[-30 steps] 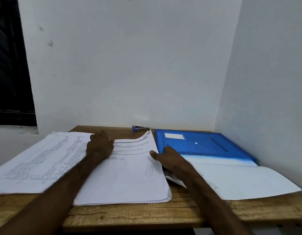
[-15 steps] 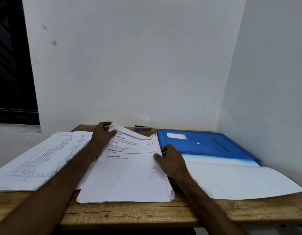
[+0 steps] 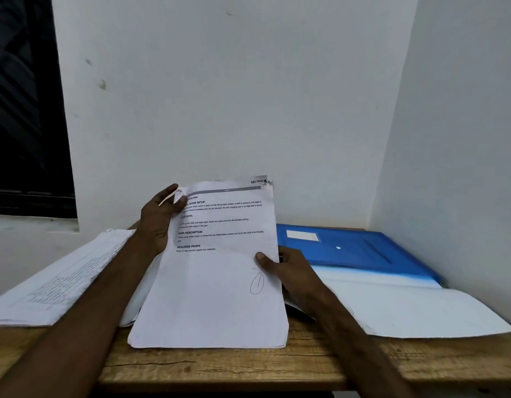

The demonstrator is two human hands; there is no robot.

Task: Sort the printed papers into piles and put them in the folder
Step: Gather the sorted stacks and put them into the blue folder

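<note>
Head view: the left hand [image 3: 158, 222] pinches the top-left corner of a printed stack [image 3: 214, 285], and the right hand [image 3: 288, 268] grips its right edge, thumb on the page. The stack tilts up, its bottom edge on the wooden surface [image 3: 220, 366]. Another paper pile [image 3: 62, 277] lies at its 9 o'clock and the open blue folder [image 3: 349, 248] at its 3 o'clock.

L hand [image 3: 158, 222] grips top-left corner of printed sheaf [image 3: 220, 285], far end tilted up off worktop [image 3: 248, 366]; R hand [image 3: 290, 272] pinches right edge. Open blue folder [image 3: 352, 249] at right, 2nd pile [image 3: 62, 277] left.
</note>
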